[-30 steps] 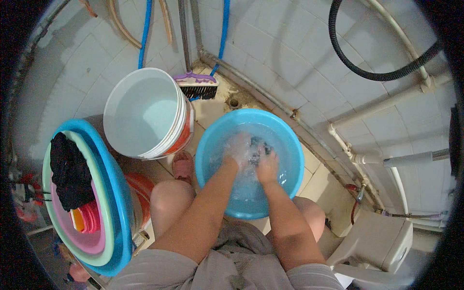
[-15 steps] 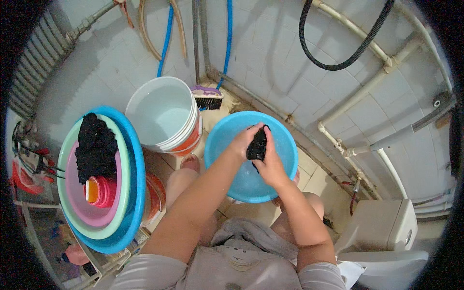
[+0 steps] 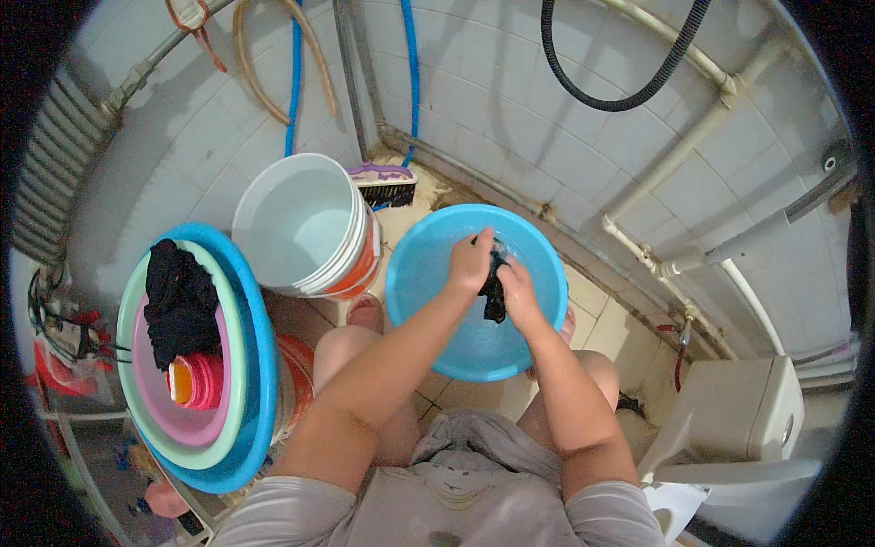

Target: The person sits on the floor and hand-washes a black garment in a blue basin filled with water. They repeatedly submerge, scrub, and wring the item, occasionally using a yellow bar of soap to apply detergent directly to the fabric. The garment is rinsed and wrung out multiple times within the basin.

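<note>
Left hand: The left hand [image 3: 469, 266] was curled around the upper part of a wet black cloth [image 3: 494, 296].
Right hand: The right hand [image 3: 521, 294] gripped the cloth's side.
Black cloth: It hung bunched between both hands, over the blue basin [image 3: 410, 264].
Beside the basin: A white bucket [image 3: 360, 260] held water.
Far left: Black fabric [image 3: 180, 296] lay in a pink basin [image 3: 150, 365].

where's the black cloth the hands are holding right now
In the head view, the black cloth is just right of centre, held between the left hand and the right hand, over the blue basin in front of the person.
</note>
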Tool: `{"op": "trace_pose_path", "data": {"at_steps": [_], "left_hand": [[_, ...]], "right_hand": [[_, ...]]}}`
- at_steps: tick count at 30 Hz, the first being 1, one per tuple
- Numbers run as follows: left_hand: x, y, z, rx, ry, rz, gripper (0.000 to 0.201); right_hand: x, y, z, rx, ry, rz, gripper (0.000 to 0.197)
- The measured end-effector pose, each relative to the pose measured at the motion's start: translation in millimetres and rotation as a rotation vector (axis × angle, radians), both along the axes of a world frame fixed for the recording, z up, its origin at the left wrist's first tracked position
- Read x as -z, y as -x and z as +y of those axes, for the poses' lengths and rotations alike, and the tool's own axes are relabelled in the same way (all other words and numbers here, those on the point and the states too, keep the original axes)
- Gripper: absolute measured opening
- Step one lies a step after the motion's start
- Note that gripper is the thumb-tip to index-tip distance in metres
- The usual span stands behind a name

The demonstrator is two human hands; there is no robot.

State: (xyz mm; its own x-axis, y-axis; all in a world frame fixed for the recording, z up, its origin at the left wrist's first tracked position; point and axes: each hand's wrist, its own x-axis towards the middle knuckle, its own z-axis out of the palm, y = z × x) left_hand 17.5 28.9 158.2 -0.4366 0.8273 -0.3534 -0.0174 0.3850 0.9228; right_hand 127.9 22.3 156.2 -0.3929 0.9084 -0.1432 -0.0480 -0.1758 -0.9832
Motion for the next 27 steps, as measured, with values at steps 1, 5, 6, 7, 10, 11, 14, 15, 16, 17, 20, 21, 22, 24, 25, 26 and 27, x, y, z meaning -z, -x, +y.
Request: {"op": "trace_pose_path", "data": {"at_steps": [1, 5, 6, 7, 10, 11, 14, 15, 16, 17, 20, 21, 22, 24, 25, 26, 27], "left_hand": [[15, 4, 1, 0.041, 0.007, 0.17, 0.045], [48, 18, -5, 0.262, 0.24, 0.541, 0.044], [67, 21, -11, 0.282, 0.26, 0.592, 0.043], [86, 27, -19, 0.297, 0.287, 0.641, 0.043], [84, 27, -37, 0.408, 0.378, 0.792, 0.051], [78, 26, -44, 0.454, 0.412, 0.891, 0.053], [103, 29, -58, 0.792, 0.379, 1.077, 0.049], [116, 30, -59, 0.882, 0.369, 1.135, 0.047], [113, 30, -58, 0.923, 0.421, 1.125, 0.045], [109, 29, -57, 0.963, 0.473, 1.116, 0.043], [107, 23, -48, 0.796, 0.594, 1.037, 0.039], [109, 21, -44, 0.695, 0.624, 1.0, 0.039], [120, 26, -38, 0.597, 0.593, 0.863, 0.039], [143, 36, -27, 0.419, 0.523, 0.595, 0.041], [139, 38, -28, 0.277, 0.457, 0.198, 0.044], [125, 35, -28, 0.144, 0.376, -0.191, 0.047], [111, 33, -28, 0.007, 0.286, -0.577, 0.051]], "right_hand": [[9, -2, 9, -0.068, 0.001, -0.15, 0.035], [26, -9, 28, -0.21, -0.062, -0.727, 0.043], [35, -12, 27, -0.207, -0.201, -0.908, 0.046], [48, -13, 25, -0.211, -0.345, -1.084, 0.05], [83, -16, 17, -0.286, -0.453, -1.394, 0.087], [88, -16, 12, -0.313, -0.513, -1.467, 0.093], [127, -17, -4, -0.434, -0.578, -1.512, 0.097], [138, -16, -7, -0.492, -0.584, -1.537, 0.096], [99, -11, -13, -0.615, -0.499, -1.566, 0.083], [106, -12, -13, -0.544, -0.513, -1.503, 0.069], [129, -17, -10, -0.281, -0.44, -1.283, 0.043], [133, -19, -6, -0.163, -0.334, -1.187, 0.041], [134, -14, -3, -0.064, -0.235, -1.08, 0.039], [111, -5, -2, -0.028, -0.37, -0.856, 0.036], [96, 1, 0, -0.011, -0.438, -0.745, 0.035], [83, 8, 1, -0.052, -0.552, -0.678, 0.033], [68, 9, -2, -0.121, -0.572, -0.608, 0.029]]}}
